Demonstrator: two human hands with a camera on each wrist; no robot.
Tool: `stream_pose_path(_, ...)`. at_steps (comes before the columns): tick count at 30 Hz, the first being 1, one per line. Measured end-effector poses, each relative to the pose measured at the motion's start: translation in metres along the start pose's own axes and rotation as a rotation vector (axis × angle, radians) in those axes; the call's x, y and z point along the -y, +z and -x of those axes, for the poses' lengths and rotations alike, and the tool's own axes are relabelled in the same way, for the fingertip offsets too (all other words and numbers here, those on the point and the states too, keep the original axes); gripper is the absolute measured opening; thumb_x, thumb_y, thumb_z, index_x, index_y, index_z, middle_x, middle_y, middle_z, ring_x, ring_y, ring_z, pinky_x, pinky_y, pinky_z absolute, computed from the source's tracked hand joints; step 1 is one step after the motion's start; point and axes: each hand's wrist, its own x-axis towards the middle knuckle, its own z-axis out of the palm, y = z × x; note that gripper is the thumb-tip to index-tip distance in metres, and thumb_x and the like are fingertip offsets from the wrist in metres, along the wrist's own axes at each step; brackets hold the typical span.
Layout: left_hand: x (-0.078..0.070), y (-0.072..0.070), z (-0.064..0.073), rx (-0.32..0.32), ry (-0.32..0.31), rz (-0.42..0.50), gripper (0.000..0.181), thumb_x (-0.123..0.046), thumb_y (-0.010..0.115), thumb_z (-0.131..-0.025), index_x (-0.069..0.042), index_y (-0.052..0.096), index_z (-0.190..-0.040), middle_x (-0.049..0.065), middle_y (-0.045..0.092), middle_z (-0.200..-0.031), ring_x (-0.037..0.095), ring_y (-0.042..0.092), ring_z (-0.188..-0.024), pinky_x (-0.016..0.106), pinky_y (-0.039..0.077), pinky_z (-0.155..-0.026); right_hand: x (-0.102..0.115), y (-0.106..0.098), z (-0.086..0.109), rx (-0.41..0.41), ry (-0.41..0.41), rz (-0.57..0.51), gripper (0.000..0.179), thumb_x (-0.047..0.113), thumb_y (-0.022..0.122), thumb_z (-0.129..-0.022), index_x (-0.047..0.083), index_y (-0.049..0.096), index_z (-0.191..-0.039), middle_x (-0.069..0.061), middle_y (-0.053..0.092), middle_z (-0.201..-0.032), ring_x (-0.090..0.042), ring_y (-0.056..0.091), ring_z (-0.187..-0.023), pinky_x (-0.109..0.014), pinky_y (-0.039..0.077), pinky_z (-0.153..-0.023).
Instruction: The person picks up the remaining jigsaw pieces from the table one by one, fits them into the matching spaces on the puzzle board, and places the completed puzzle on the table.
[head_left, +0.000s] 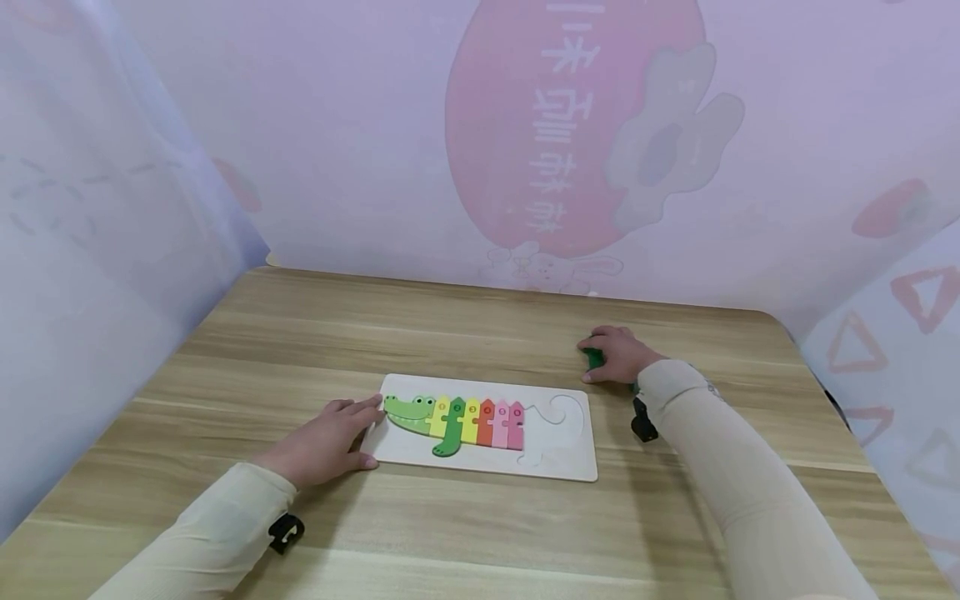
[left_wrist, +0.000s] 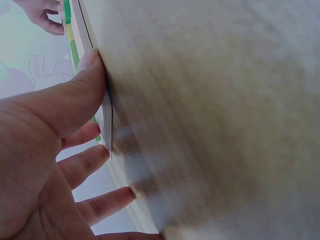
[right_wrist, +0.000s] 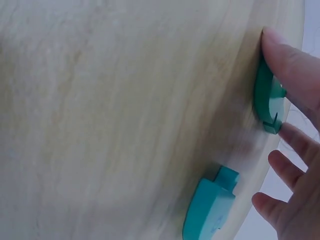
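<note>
A pale wooden puzzle board (head_left: 480,468) lies flat on the table, showing a crocodile with a green head (head_left: 408,414) and colourful numbered body pieces (head_left: 487,422). At its right end, the outlined tail recess (head_left: 562,417) holds no piece. My left hand (head_left: 322,442) rests at the board's left end with fingers spread, its thumb (left_wrist: 90,75) touching the edge. Beyond the board's far right corner, my right hand (head_left: 618,354) pinches a curved green puzzle piece (right_wrist: 265,92) between thumb and index finger, at the tabletop. A second, teal-green piece (right_wrist: 207,207) lies nearby, below that hand.
The wood-grain table (head_left: 480,533) extends around the board. A pale printed curtain (head_left: 360,150) hangs behind the table's far edge and along both sides. Black straps (head_left: 643,419) hang at both wrists.
</note>
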Motion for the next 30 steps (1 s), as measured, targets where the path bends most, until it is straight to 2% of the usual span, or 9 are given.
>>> stream_pose_path(8, -0.002, 0.000, 0.000, 0.007, -0.009, -0.001, 0.054, -0.030, 0.076, -0.083, -0.006, 0.056, -0.128, 0.018, 0.038, -0.150, 0.045, 0.039, -0.130, 0.058, 0.041, -0.099, -0.007, 0.004, -0.002, -0.006, 0.029, -0.050, 0.063, 0.033, 0.072, -0.087, 0.003, 0.050, -0.138, -0.031, 0.035, -0.143, -0.050, 0.033, -0.128, -0.057, 0.031, -0.105)
stream_pose_path(16, -0.004, -0.002, 0.001, 0.011, -0.007, 0.006, 0.054, -0.030, 0.076, -0.083, -0.006, 0.056, -0.128, 0.019, 0.039, -0.149, 0.045, 0.039, -0.130, 0.058, 0.041, -0.099, -0.012, 0.008, -0.004, -0.019, 0.053, -0.051, 0.065, 0.039, 0.073, -0.086, 0.005, 0.052, -0.138, -0.029, 0.035, -0.144, -0.050, 0.033, -0.127, -0.056, 0.034, -0.103)
stream_pose_path(25, -0.005, -0.003, 0.000, 0.004, 0.002, 0.007, 0.053, -0.028, 0.076, -0.083, -0.005, 0.057, -0.127, 0.020, 0.039, -0.149, 0.046, 0.039, -0.129, 0.058, 0.041, -0.099, -0.014, 0.009, -0.005, -0.021, 0.074, -0.041, 0.066, 0.041, 0.072, -0.085, 0.008, 0.052, -0.138, -0.028, 0.035, -0.146, -0.051, 0.030, -0.131, -0.058, 0.032, -0.106)
stream_pose_path(30, -0.004, -0.002, -0.001, 0.002, 0.000, 0.004, 0.053, -0.029, 0.076, -0.083, -0.006, 0.057, -0.127, 0.019, 0.039, -0.149, 0.046, 0.039, -0.129, 0.058, 0.041, -0.099, -0.013, 0.008, -0.005, -0.018, 0.086, -0.046, 0.066, 0.041, 0.073, -0.085, 0.008, 0.052, -0.139, -0.027, 0.035, -0.146, -0.050, 0.031, -0.130, -0.057, 0.034, -0.104)
